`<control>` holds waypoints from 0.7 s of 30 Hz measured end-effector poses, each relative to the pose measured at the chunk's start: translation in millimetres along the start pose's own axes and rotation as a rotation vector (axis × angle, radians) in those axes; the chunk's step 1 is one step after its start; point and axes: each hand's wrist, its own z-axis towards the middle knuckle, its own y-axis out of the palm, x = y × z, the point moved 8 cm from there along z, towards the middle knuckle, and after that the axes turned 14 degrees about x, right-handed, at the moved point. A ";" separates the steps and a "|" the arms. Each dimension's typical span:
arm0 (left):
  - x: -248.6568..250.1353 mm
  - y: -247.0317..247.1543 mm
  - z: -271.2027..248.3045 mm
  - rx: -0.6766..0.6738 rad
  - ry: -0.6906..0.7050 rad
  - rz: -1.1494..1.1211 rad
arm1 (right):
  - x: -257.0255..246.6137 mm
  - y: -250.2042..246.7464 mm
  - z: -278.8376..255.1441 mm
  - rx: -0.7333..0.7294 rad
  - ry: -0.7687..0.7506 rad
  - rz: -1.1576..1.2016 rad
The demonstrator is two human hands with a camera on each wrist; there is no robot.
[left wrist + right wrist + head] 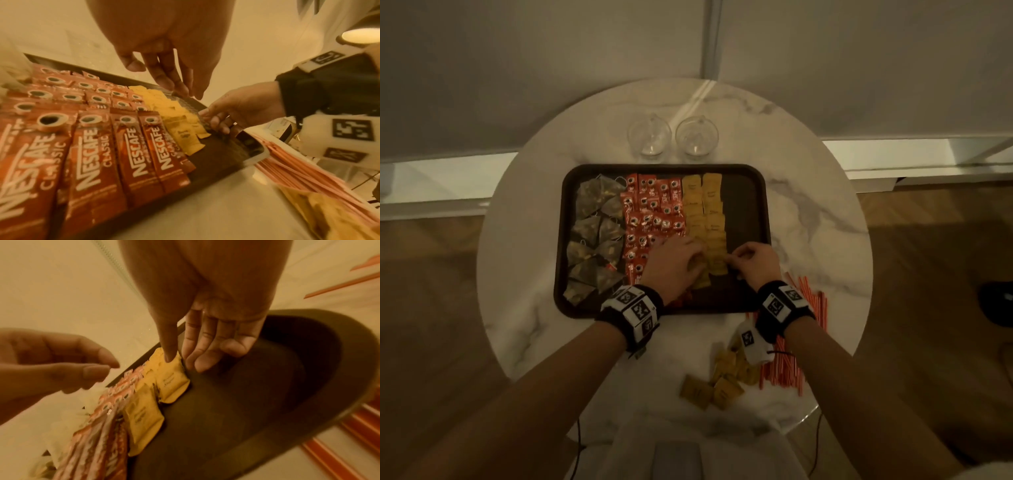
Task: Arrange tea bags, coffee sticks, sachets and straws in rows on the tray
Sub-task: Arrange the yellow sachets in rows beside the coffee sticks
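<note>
A dark tray (746,212) holds tea bags (595,233) on its left, red coffee sticks (654,205) beside them, then two columns of yellow sachets (712,212). My left hand (674,263) hovers with relaxed fingers over the near end of the left sachet column and holds nothing (172,84). My right hand (751,260) has straight fingers; one fingertip presses on the nearest sachet (172,382) of the right column, the others touch the tray floor (267,386). The tray's right strip is bare.
Orange straws (808,301) lie on the round marble table (808,212) right of the tray. Loose yellow sachets (722,380) are piled near the front edge. Two empty glasses (649,137) (697,135) stand behind the tray.
</note>
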 end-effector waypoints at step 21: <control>55.8 85.5 -169.7 -0.247 -0.093 -0.011 | 132.8 -31.5 -179.0 -0.319 -0.031 -0.041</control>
